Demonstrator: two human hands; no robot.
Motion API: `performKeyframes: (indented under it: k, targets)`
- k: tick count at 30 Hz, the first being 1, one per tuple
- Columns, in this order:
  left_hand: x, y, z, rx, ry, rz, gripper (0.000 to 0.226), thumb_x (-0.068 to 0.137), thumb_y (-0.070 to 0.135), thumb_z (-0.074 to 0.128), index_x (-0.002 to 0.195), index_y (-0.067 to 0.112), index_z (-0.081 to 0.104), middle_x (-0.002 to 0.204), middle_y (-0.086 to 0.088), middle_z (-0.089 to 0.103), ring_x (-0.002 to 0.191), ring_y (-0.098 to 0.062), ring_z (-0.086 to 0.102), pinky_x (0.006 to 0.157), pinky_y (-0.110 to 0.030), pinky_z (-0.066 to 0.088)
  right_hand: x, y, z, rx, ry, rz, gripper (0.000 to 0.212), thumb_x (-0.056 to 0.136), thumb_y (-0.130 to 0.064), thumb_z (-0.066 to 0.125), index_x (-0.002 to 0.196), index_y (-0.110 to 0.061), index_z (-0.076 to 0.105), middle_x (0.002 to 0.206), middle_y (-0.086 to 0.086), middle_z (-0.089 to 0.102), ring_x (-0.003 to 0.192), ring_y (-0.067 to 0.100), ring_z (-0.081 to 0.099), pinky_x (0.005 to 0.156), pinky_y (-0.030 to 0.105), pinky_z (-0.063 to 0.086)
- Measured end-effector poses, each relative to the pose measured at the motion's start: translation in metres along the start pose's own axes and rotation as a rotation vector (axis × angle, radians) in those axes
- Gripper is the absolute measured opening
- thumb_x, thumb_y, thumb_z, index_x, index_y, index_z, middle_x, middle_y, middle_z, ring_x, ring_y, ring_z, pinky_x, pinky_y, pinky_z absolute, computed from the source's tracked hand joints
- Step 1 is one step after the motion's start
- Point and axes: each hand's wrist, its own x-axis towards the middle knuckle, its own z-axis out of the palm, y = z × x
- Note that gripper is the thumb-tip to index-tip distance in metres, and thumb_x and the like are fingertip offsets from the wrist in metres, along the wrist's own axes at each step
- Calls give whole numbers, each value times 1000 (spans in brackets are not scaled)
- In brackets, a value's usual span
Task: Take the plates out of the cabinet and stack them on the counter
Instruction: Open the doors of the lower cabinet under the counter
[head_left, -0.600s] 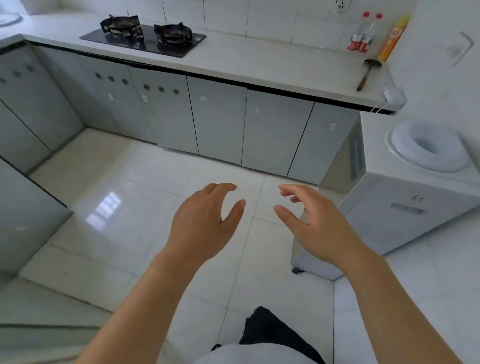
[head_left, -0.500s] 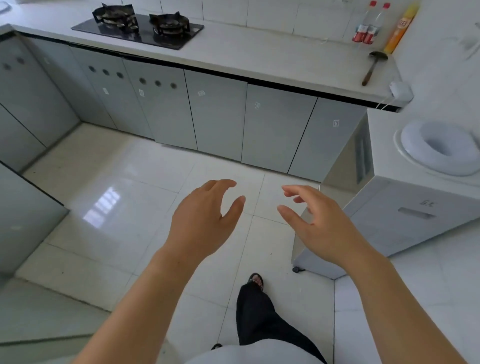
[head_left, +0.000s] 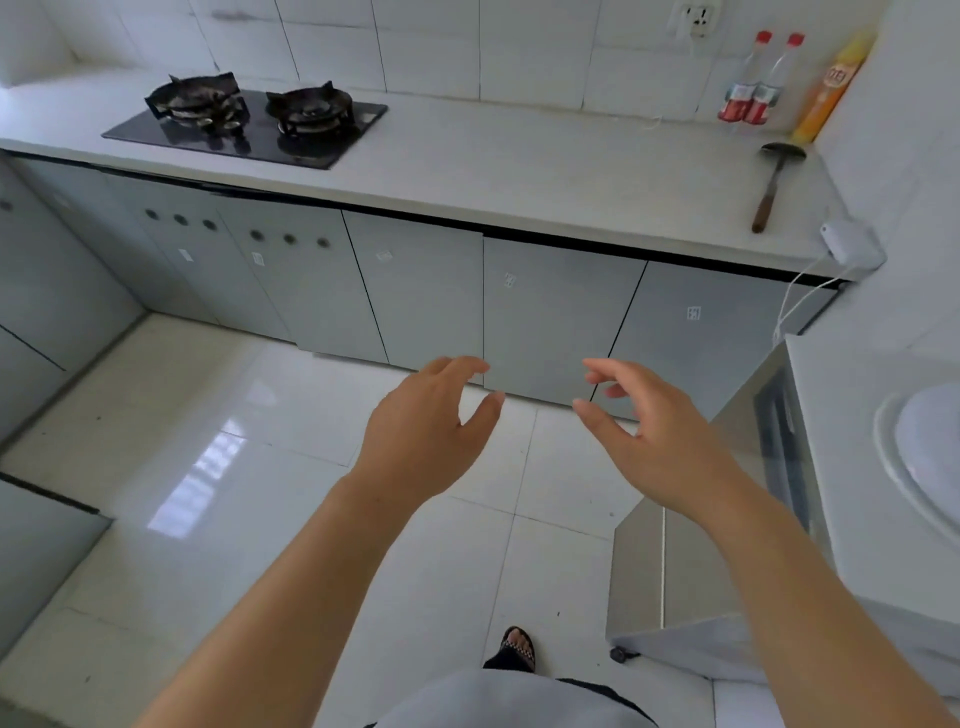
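My left hand (head_left: 423, 434) and my right hand (head_left: 654, 436) are stretched out in front of me above the floor, both empty with fingers spread. They hover in front of a row of closed grey cabinet doors (head_left: 550, 317) under the white counter (head_left: 545, 176). No plates are visible; the cabinet insides are hidden behind the doors.
A black two-burner gas stove (head_left: 249, 124) sits on the counter's left part. Two red-capped bottles (head_left: 753, 83), an orange bottle (head_left: 826, 88) and a ladle (head_left: 774, 182) stand at the far right. A white appliance (head_left: 779, 519) stands on wheels at my right. My sandalled foot (head_left: 517, 647) is on the tiled floor.
I have stepped closer to the counter and the view has tilted up; the cabinet doors are nearer to both hands. The hands keep the same open pose.
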Motion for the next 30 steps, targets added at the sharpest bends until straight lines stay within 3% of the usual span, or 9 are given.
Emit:
performKeyframes:
  k: [13, 17, 25, 30]
  targets:
    - [145, -76, -10, -3, -43, -101, 39, 93, 45, 42, 130, 31, 48, 132, 15, 51, 79, -7, 47, 77, -21, 36, 171, -8, 44, -53, -154, -10, 49, 91, -50, 43, 136, -32, 35, 130, -18, 46, 118, 2, 44, 94, 27, 42]
    - [218, -102, -11, -22, -71, -36, 39, 93, 45, 43, 129, 30, 48, 131, 14, 52, 71, -9, 48, 73, -23, 37, 232, -8, 58, -90, -129, 40, 48, 91, -48, 43, 135, -31, 37, 130, -17, 47, 115, 3, 45, 94, 28, 43]
    - [363, -156, -17, 34, -228, 135, 40, 94, 45, 42, 130, 29, 47, 131, 11, 53, 75, -10, 48, 75, -26, 43, 348, -11, 90, -81, -46, 202, 44, 92, -44, 45, 133, -29, 40, 130, -16, 48, 117, 3, 45, 91, 27, 44]
    - [431, -178, -2, 65, -329, 190, 39, 94, 44, 41, 130, 29, 47, 133, 12, 51, 92, -15, 59, 80, -26, 41, 401, 0, 108, -82, 3, 262, 42, 93, -42, 47, 132, -27, 42, 130, -15, 48, 117, 4, 46, 88, 21, 35]
